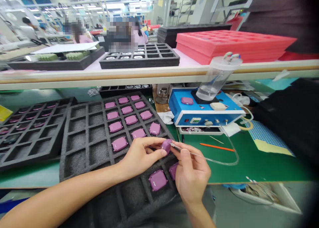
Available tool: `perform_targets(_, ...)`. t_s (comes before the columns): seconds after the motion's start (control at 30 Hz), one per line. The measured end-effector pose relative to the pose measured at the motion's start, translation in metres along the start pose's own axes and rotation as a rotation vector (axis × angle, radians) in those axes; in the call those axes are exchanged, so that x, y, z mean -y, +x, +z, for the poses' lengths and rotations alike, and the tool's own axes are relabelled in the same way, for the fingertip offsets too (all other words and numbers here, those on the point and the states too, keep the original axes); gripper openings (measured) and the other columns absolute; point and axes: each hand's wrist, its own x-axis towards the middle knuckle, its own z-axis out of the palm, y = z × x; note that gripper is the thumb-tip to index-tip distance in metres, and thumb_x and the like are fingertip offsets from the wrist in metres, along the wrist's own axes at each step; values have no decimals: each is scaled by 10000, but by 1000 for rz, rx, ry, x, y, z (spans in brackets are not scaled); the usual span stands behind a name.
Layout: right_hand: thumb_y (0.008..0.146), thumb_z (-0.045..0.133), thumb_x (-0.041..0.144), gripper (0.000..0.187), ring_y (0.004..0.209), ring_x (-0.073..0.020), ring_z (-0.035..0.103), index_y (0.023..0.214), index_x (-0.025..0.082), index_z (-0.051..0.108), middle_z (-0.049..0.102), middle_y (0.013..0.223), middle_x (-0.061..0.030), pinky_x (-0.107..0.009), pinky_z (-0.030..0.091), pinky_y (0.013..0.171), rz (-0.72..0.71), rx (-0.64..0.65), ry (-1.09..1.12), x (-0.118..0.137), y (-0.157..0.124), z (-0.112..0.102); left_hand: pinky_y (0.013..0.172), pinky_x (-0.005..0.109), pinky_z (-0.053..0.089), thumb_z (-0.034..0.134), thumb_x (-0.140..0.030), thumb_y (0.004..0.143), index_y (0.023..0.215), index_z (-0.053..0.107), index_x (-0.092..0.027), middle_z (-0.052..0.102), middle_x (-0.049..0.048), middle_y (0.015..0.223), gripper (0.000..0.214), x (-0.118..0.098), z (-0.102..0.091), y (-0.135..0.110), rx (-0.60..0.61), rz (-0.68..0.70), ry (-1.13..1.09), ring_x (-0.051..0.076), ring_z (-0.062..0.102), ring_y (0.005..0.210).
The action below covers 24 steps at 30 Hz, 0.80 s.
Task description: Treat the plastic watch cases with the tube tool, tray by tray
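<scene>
Between the thumb and fingers of my left hand is a purple watch case, tilted up above the foam tray. My right hand grips a slim pen-like tool with a clear tube running from its back end. The tool's tip meets or nearly meets the side of the case; contact is too small to tell. Below both hands lies a black foam tray with several more purple cases in its pockets, one of them just under my hands. My right hand partly covers another purple case.
A blue machine stands beyond the tray, bearing a clear cylinder and another purple piece. An orange stick lies on the green mat. At left is a second foam tray; a shelf crosses above.
</scene>
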Motion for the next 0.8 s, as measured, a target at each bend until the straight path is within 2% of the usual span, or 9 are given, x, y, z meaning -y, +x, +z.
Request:
perform_targets(0.3, 899, 772, 330, 163, 894, -197, 774, 951, 177, 747, 789, 978, -74, -354, 677, 817, 32, -45, -26, -1, -3, -2, 629, 205, 526, 751, -263, 851, 1168, 810, -126, 820, 101, 1041, 351, -2, 1, -5, 8, 27, -22, 199, 748, 837)
perform_targets(0.6, 907, 769, 333, 159, 900, -190, 776, 959, 184, 749, 793, 973, -62, -340, 672, 814, 38, -33, -14, -1, -1, 0, 637, 217, 536, 730, -245, 848, 1171, 808, -127, 821, 95, 1077, 352, -5, 0, -4, 9, 16, -9, 200, 759, 817)
perform_targets(0.8, 943, 724, 332, 152, 929, -211, 782, 985, 186, 737, 799, 1002, -76, -382, 670, 843, 40, 8, -7, -3, 3, -1, 701, 266, 590, 739, -277, 849, 1172, 803, -131, 822, 104, 1071, 360, -4, -1, 1, -15, 34, 16, 235, 773, 877)
